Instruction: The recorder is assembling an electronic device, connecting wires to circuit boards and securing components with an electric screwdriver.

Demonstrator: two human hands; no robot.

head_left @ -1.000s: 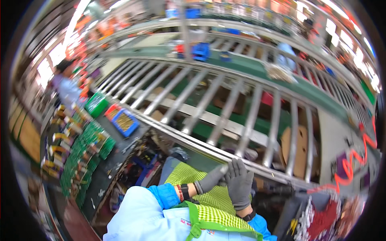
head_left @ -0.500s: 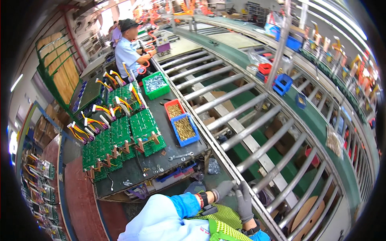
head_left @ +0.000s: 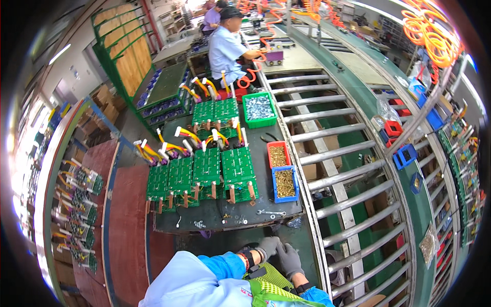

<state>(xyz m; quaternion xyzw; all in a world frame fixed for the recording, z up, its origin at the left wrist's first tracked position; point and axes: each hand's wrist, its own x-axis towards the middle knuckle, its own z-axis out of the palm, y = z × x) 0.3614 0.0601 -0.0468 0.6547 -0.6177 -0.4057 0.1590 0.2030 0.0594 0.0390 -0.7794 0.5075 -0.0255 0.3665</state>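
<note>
My left hand (head_left: 267,247), in a grey glove, is held low in front of my body, its fingers curled together. Beside it my right hand (head_left: 290,261), gloved too, has its fingers stretched forward, with the tips close to the left fingers. Whatever the left fingers hold, if anything, is too small to make out. Beyond both hands is the dark workbench (head_left: 204,221). A wrench (head_left: 271,213) lies by its near edge, with washers (head_left: 240,221) and small nuts (head_left: 199,224) to the left. Green circuit boards (head_left: 238,165) with copper-coloured tabs and yellow-red wires stand in rows farther back.
Blue (head_left: 285,184) and red bins (head_left: 277,154) hold brass-coloured parts; a green bin (head_left: 259,110) holds silvery ones. A roller conveyor (head_left: 348,174) runs along the right. A co-worker (head_left: 225,51) is at the far end. At left stands a rack (head_left: 123,204) with more boards.
My view has turned left, so bench and conveyor appear farther right and the bench more upright. My hands stay close together, now before the bench's near edge rather than against the conveyor rail.
</note>
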